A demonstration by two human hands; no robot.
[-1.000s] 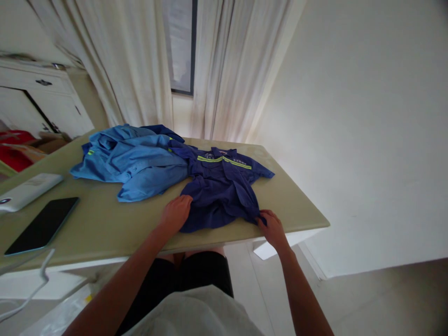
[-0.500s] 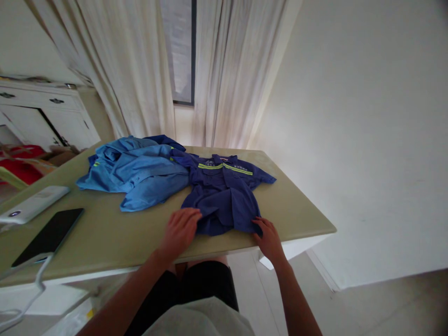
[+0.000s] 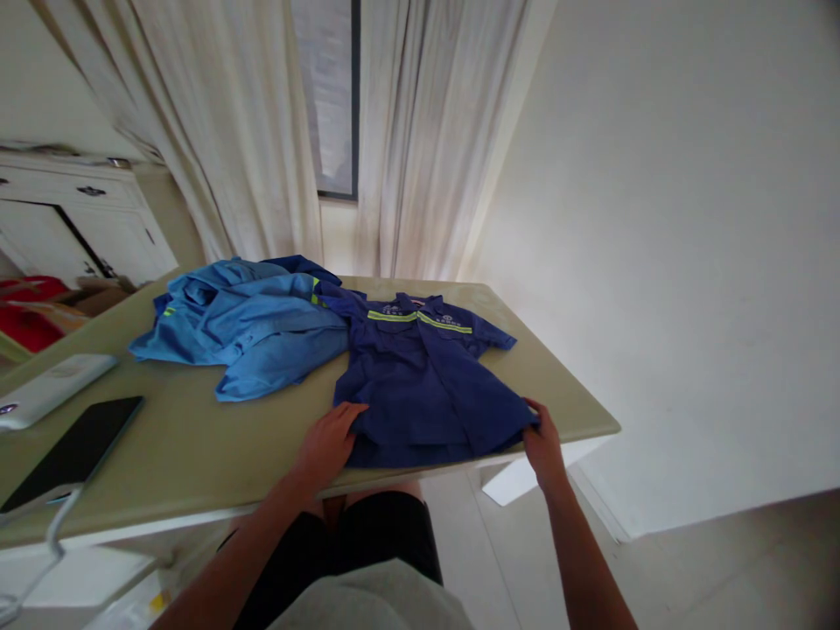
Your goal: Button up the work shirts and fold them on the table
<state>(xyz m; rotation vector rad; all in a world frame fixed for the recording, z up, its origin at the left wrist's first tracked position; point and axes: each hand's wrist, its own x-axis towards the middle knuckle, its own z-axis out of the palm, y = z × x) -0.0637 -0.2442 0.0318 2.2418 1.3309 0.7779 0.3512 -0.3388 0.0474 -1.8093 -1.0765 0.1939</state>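
A dark blue short-sleeved work shirt lies front up, collar toward the curtains, with yellow-green stripes across its chest. My left hand grips the hem at its left corner, fingers closed on the cloth. At the opposite corner, my right hand pinches the hem and holds it out to the right, near the table's front edge. The cloth between both hands is spread fairly flat. Beside the shirt's left sleeve, a heap of light blue garments lies crumpled, touching it.
The garments rest on a greenish tabletop. A black phone with a white cable and a white device lie at the left. Curtains hang behind the table, and a white wall stands to the right.
My right hand has moved right, drawing the shirt's hem outward. The folds in its lower part have flattened and the hem is wider. My left hand has shifted slightly left and toward me.
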